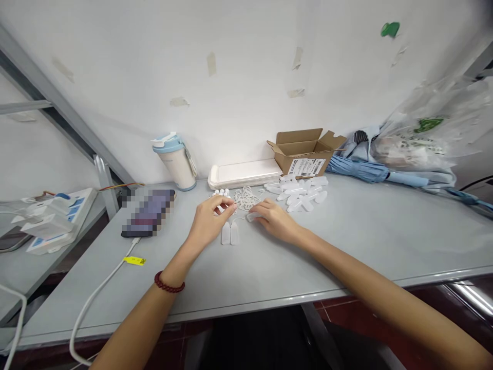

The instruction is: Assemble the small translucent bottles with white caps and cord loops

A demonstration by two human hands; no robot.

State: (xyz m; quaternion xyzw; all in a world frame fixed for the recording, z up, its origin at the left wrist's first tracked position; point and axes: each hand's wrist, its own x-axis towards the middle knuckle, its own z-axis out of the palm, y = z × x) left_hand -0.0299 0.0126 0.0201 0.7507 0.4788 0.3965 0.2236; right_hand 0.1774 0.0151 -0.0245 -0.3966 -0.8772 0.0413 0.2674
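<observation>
My left hand (210, 221) is on the grey table (346, 241), its fingers pinched together at a small white piece near a heap of thin white loops (246, 198). My right hand (271, 218) lies beside it, fingers curled over a small translucent capsule-shaped part (252, 217). Two finished white capsule parts (230, 234) lie side by side just in front of the left hand. A pile of several more translucent capsule parts (302, 192) sits behind the right hand. Small white caps (220, 193) cluster behind the left hand.
Against the wall stand a lidded cup (176, 160), a flat white tray (244, 173) and an open cardboard box (306, 150). A phone (148, 213) with a white cable (96, 298) lies left. A blue umbrella (370, 172) and plastic bag (427, 128) fill the right.
</observation>
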